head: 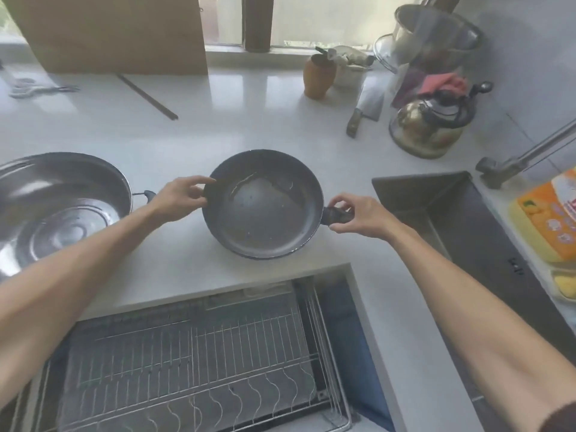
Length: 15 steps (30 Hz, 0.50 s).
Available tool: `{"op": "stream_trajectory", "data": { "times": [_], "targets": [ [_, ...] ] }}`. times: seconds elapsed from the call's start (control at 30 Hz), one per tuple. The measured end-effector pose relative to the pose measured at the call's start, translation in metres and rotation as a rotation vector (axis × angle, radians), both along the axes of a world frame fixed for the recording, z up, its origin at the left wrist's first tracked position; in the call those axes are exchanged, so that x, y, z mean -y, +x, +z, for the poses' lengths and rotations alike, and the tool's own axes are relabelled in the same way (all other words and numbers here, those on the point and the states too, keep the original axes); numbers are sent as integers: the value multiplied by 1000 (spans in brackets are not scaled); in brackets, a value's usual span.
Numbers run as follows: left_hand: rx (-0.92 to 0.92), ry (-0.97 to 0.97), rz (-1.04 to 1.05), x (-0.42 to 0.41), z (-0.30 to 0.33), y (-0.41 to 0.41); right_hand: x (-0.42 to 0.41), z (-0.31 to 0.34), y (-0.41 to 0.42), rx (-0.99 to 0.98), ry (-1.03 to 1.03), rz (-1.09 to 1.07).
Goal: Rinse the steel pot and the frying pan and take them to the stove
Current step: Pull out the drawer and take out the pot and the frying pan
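Observation:
A dark frying pan point(265, 210) rests on the white counter point(218, 129) in the middle of the view. My left hand point(179, 199) pinches its left rim. My right hand point(358, 215) grips the pan's short dark handle point(336, 216) on the right side. A wide steel pot point(59, 207) stands on the counter at the left, its small side handle pointing toward my left wrist. The dark sink point(452, 213) lies to the right of the pan, with the tap point(523, 154) above it.
A pulled-out wire dish rack point(193, 353) sits below the counter edge in front of me. A cleaver point(364, 110), brown jar point(319, 76), kettle point(430, 123) and stacked steel bowls point(430, 35) crowd the back right. Sponges in an orange pack point(551, 219) lie beside the sink.

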<state>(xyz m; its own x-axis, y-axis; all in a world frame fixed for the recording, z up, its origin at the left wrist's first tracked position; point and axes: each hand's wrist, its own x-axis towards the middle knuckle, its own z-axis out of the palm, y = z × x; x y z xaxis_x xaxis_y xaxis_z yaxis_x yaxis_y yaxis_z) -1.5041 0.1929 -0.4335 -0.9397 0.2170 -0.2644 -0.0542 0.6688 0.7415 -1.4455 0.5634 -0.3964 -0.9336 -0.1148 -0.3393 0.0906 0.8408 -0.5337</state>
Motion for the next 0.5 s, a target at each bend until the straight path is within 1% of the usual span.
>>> {"op": "stream_trajectory", "data": {
  "times": [0.13,0.3,0.37,0.47,0.5],
  "targets": [
    [38,-26,5,-6,-17,-15,-4,-20,-24,31,-8,21],
    [5,-121,-5,-6,-25,-24,-3,-38,-36,32,-23,33],
    [6,-196,-43,-5,-24,-28,-4,-44,-37,19,-4,34],
    [26,-360,-115,-4,-20,-31,-2,-42,-35,24,47,45],
    [4,-410,-117,-4,-16,-28,1,-40,-32,0,68,51]
  ]
}}
